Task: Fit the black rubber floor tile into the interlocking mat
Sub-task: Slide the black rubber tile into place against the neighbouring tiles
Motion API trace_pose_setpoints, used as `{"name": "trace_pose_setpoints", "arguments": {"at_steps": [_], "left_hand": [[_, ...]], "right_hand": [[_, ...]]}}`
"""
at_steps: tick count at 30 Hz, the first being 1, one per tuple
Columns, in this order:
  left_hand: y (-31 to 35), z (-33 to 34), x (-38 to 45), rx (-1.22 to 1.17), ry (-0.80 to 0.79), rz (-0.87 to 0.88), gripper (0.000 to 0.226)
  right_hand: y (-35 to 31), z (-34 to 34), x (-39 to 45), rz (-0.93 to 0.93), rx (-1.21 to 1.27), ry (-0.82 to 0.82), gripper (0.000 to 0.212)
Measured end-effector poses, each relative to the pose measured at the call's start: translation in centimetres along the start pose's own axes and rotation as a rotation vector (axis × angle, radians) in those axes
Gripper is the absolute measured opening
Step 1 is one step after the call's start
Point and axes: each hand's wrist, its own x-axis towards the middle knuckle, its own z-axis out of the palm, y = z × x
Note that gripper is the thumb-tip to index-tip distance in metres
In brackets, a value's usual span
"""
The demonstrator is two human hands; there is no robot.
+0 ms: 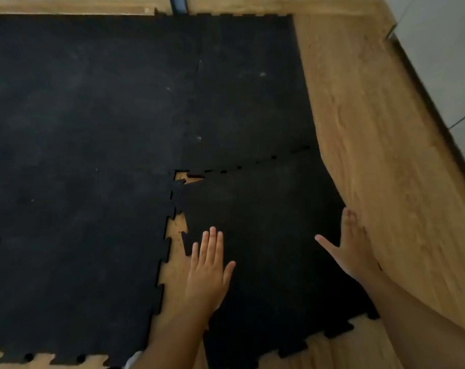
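**Seating loose tile against the laid mat, left seam not closed yet**

Pressing the black rubber floor tile flat on the wood floor, at the near right corner of the interlocking mat. Taking the mat as reference:

- Far edge of the tile: tabs mostly meshed with the mat along the dashed seam, tighter at the right end, looser toward the inner corner. Small patch of bare floor shows at that corner.
- Left edge of the tile: apart from the mat. A wedge-shaped gap of bare floor runs beside the mat's toothed edge, widening toward me, so the tile sits slightly rotated.
- My left hand lies palm down on the tile just beside that gap, fingers straight and close together, gripping nothing. It's there to hold the tile down and push it toward the mat.
- My right hand is on the tile's outer edge, the side away from the mat, thumb spread over the rubber, fingers along the edge where it meets the floor. Open, not clamped on anything; I think it's placed to shove the tile sideways.

Next, as I read it: slide the near end toward the mat until the teeth line up, then press them in. Risk: forcing sideways could pop the far seam.
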Motion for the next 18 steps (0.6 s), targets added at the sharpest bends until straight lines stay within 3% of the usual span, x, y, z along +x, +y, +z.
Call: {"name": "trace_pose_setpoints", "arguments": {"at_steps": [5,10,14,18], "left_hand": [[-0.7,2.0,-2.1,0.084,-0.230,-0.122,0.075],[-0.8,3.2,-3.4,0.023,-0.344,-0.201,0.079],[-1.0,3.2,-3.5,-0.021,-0.311,-0.261,0.085],[0.4,2.9,-4.4,-0.218,-0.205,-0.542,0.098]], "right_hand": [[2.2,3.4,-1.3,-0.025,0.101,-0.204,0.116],[4.4,4.2,-1.0,0.133,0.063,-0.283,0.126],[4.7,4.0,-0.6,0.200,0.043,-0.236,0.132],[4.9,4.6,-0.2,0.254,0.190,-0.136,0.144]]}}
